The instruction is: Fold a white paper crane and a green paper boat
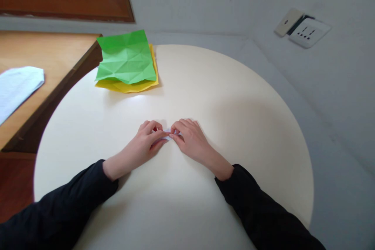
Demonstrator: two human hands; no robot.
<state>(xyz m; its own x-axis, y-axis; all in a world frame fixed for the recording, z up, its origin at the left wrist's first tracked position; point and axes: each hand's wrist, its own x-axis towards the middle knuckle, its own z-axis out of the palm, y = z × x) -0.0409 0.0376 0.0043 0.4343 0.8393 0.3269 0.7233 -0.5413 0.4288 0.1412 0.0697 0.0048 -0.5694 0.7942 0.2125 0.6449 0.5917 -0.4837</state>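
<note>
Between my two hands, near the middle of the round table (252,125), is a small piece of pale, whitish-lilac paper (166,137), mostly covered by my fingers. My left hand (146,140) comes in from the left and pinches the paper with its fingers closed. On the other side, my right hand (190,136) pinches the paper between thumb and fingertips. The fingertips of both hands almost meet. How the paper is folded cannot be made out.
Creased green paper (125,56) lies over yellow paper (129,88) at the table's far left edge. A wooden desk (58,49) with a light-blue sheet (22,86) stands left, with a gap between. A wall socket (309,31) is at upper right.
</note>
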